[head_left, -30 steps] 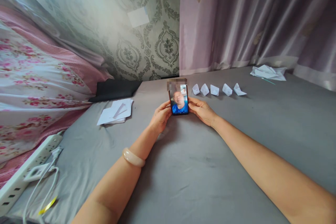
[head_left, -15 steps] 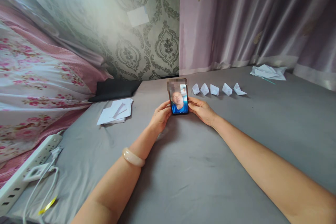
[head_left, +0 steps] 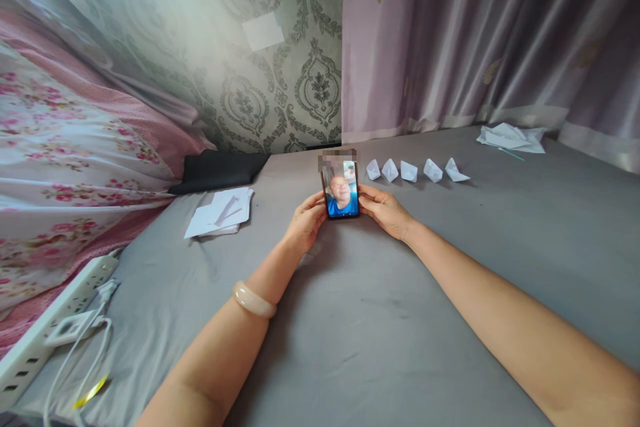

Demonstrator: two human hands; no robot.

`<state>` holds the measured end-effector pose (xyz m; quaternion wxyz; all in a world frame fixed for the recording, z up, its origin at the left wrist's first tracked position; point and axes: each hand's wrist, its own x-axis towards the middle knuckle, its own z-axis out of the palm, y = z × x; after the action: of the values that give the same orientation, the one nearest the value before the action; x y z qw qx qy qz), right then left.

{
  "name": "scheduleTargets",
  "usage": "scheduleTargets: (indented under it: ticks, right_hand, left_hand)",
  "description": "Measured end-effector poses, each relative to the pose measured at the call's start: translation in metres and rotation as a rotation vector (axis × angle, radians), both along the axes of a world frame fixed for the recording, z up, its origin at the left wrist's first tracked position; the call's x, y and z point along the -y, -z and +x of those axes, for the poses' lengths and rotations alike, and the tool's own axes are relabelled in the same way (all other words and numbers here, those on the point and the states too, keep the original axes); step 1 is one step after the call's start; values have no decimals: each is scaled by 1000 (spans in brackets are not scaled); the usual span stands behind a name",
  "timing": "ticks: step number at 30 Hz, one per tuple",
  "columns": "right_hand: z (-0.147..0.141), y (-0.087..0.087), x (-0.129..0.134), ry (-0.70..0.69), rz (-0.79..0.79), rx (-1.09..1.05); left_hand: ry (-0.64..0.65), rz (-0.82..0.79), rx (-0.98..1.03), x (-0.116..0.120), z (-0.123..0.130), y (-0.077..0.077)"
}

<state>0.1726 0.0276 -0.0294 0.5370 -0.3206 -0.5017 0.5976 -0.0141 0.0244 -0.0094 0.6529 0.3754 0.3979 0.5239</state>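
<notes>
A phone [head_left: 342, 197] stands nearly upright at the middle of the grey sheet, its lit screen facing me and showing a person in blue with a small inset picture at the top right. My left hand [head_left: 306, 219] grips its left edge, and a pale bangle sits on that wrist. On the opposite edge, my right hand [head_left: 385, 209] holds the phone with fingers partly behind it. Just right of the phone, several small folded white paper pieces [head_left: 409, 171] stand in a row.
White papers [head_left: 220, 213] lie left of my hands, near a black cloth [head_left: 217, 170]. More folded paper [head_left: 511, 138] rests at the back right. A power strip [head_left: 75, 300] with white cables runs along the left edge. Patterned wall and curtains [head_left: 425, 40] stand behind.
The picture on the phone screen has changed slightly, with the person's head shifted. Both hands and the phone have stayed where they were.
</notes>
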Motion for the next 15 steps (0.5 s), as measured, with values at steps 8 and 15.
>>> scheduleTargets:
  ticks: [8,15]
  right_hand:
    - [0,0,0,2,1,-3]
    - [0,-3,2,2,2,2]
  left_hand:
    - [7,7,-13,0,0,0]
    - [-11,-1,8,-1,-1,2]
